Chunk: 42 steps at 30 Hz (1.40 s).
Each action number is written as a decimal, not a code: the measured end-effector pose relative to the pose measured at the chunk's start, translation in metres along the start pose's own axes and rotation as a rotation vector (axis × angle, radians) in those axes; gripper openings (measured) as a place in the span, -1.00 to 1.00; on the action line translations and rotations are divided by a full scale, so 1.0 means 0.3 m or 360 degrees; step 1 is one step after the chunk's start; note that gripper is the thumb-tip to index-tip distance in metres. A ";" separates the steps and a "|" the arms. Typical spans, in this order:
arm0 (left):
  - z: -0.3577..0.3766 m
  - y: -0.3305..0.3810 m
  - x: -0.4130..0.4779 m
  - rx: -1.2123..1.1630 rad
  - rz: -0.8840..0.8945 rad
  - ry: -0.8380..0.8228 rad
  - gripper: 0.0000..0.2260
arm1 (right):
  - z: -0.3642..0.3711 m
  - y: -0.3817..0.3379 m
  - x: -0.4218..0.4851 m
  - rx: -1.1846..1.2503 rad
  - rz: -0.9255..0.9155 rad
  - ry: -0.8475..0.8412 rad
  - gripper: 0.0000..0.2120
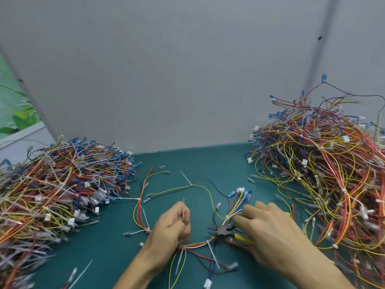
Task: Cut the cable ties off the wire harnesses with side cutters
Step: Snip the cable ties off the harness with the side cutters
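Note:
A wire harness [200, 244] of red, white and yellow wires lies on the green mat near the front edge, with white cable ties [209, 243] on it. My left hand [173, 226] is curled and grips the harness's left end at another tie [183, 247]. A thin white tie strip [183, 205] sticks up from its fingers. The side cutters [220, 230], with a dark head and yellow handles, point left just above the harness, jaws slightly apart. My right hand [270, 232] covers their handles and holds them, fingertips beside the head.
A big heap of harnesses [52, 184] fills the left side and a taller heap [325, 163] the right. Another loose harness [141, 207] and stray tie offcuts [81, 274] lie on the mat between them. A grey wall stands behind.

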<state>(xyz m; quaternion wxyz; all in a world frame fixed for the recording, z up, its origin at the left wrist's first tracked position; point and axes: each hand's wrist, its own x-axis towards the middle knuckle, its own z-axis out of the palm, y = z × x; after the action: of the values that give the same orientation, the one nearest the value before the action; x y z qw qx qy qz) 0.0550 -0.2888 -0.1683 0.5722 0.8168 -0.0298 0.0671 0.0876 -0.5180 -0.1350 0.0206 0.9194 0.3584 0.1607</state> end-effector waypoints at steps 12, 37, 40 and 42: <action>0.034 -0.033 -0.003 0.0718 0.0397 -0.0069 -0.87 | 0.073 0.007 -0.028 -0.0048 -0.0074 0.0189 -0.69; 0.004 -0.047 0.028 0.0364 0.0114 -0.0156 -0.86 | 0.096 -0.015 -0.015 -0.0026 -0.0058 0.0251 -0.70; 0.004 -0.050 0.026 0.0361 0.0120 -0.0161 -0.86 | 0.098 -0.019 -0.013 -0.0026 -0.0057 0.0242 -0.71; 0.004 -0.050 0.027 0.0367 0.0122 -0.0163 -0.86 | 0.096 -0.018 -0.014 -0.0018 -0.0047 0.0224 -0.70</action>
<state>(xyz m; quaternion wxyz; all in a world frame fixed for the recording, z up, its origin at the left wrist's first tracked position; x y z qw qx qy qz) 0.0651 -0.2846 -0.1815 0.4693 0.8778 -0.0822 0.0502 0.0901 -0.5144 -0.1644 0.0030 0.9003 0.3715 0.2267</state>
